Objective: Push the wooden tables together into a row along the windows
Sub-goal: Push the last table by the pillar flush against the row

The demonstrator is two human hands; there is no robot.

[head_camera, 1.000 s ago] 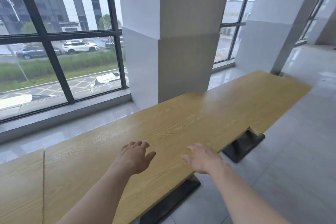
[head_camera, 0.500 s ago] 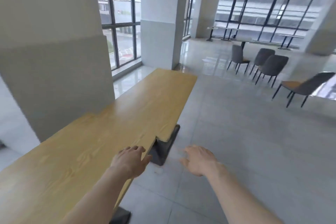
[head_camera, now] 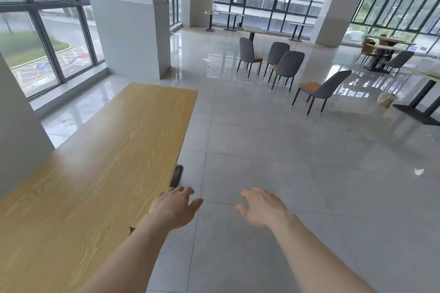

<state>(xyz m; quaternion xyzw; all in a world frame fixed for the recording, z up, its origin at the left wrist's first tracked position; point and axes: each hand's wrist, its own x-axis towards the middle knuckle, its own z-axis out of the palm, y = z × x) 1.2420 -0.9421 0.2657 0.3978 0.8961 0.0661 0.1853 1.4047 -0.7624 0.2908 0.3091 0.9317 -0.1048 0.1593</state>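
A row of light wooden tables (head_camera: 102,162) runs along the left, beside the windows (head_camera: 45,38), with tops butted end to end. A dark table base (head_camera: 177,175) shows under the right edge. My left hand (head_camera: 175,207) hovers open at the table's right edge, fingers spread, holding nothing. My right hand (head_camera: 262,207) is open over the grey floor, clear of the table.
A white pillar (head_camera: 131,24) stands past the far end of the row, another at the left edge. Several grey chairs (head_camera: 285,66) stand on the tiled floor to the right. More tables (head_camera: 419,93) sit at the far right and back.
The view has swung right, from the windows to the open room. Both hands have come off the tabletop; the left is now at its edge, the right over the floor.
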